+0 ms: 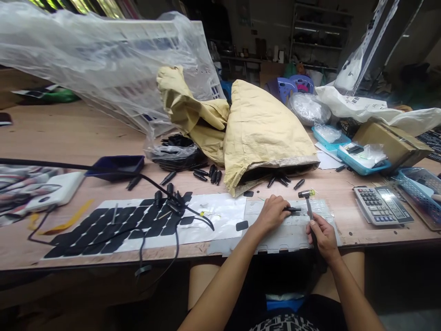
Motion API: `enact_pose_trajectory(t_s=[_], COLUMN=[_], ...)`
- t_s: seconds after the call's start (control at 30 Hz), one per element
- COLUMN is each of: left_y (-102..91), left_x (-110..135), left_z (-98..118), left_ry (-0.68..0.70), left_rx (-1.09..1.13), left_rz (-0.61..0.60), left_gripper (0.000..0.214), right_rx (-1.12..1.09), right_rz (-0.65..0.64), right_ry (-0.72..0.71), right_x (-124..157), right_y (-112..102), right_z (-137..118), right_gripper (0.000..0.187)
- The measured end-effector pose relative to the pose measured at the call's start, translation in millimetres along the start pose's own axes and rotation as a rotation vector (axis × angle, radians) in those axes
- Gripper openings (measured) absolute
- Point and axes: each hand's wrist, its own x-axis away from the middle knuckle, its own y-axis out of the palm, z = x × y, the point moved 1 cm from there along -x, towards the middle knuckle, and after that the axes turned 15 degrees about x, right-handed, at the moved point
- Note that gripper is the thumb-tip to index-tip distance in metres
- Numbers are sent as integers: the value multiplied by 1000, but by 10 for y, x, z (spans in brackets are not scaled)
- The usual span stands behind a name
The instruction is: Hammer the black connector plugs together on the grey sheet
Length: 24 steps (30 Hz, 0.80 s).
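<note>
My left hand [274,213] rests on a grey plate [268,239] at the table's front edge, fingers closed round a slim black cylindrical part [292,209] that points right. Just to the right, my right hand [323,234] grips a small hammer [309,206] by its dark handle, with the metal head uppermost. The head stands a little above and right of the black part's tip; I cannot tell whether they touch. A small yellowish piece [313,192] shows beside the hammer head. Several similar black parts [278,178] lie at the mouth of a tan sack [268,133].
Left of my hands lies a white sheet with black stickers [138,225], crossed by black cables [177,248]. A blue tray [115,166] and a plastic bag of black parts [175,151] sit behind. To the right are a calculator [382,204], blue baskets [363,158] and a cardboard box [392,142].
</note>
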Motion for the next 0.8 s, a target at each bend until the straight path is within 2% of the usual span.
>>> enact_pose_trajectory(t_s=[0.13,0.23,0.4,0.67,0.8], left_y=[91,104,106,114,124], left_x=[53,32,11,7,0], left_z=[-67,-120,-131,-121,-134], left_ry=[-7,-20,-54,-70,-76], left_rx=[149,179,187,208,207], left_rz=[82,112,129,147,147], left_gripper=[20,18,15,13,13], right_rx=[44,94,223,383,341], right_rz=[-16,-50,-126,-126,-143], right_ry=[6,28,34,-2,2], right_x=[13,46,132,182,159], right_y=[11,12,-29,-36,-10], right_z=[-36,-58,-107,-103,-84], right_gripper=[46,49,48,46,46])
